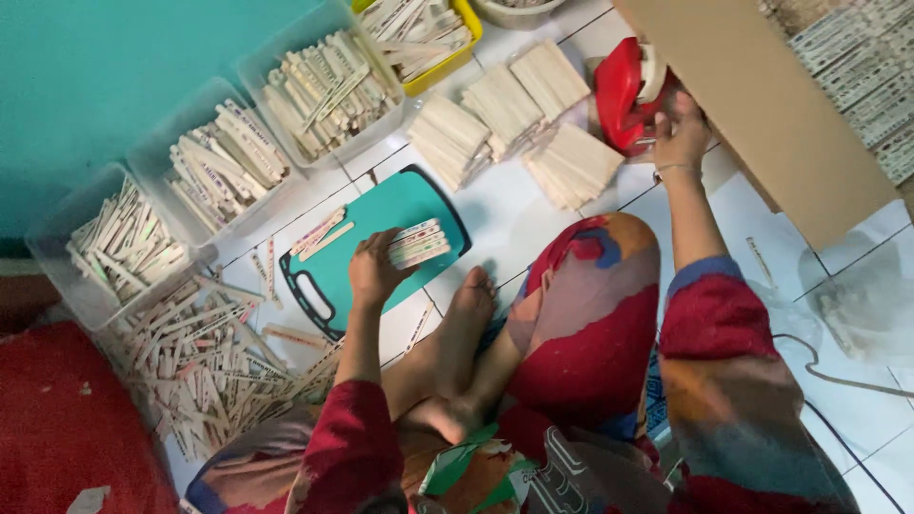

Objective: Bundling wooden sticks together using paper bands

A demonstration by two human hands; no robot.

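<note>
My left hand [374,269] grips a neat bundle of flat wooden sticks [419,243] and presses it on a teal cutting board [386,211] lying on the white tile floor. Two loose sticks [320,234] lie on the board's far left part. My right hand [682,131] reaches far right and rests on a red tape dispenser [624,92] beside a brown cardboard sheet [762,105]. My crossed legs in patterned cloth and a bare foot [468,306] sit just below the board.
Three clear plastic tubs [249,60] of sticks line the teal wall on the left; a yellow tub [468,21] stands behind. Several bundled stacks [505,119] lie on the tiles. A loose heap of sticks [205,357] spreads at the lower left beside a red cushion [57,428].
</note>
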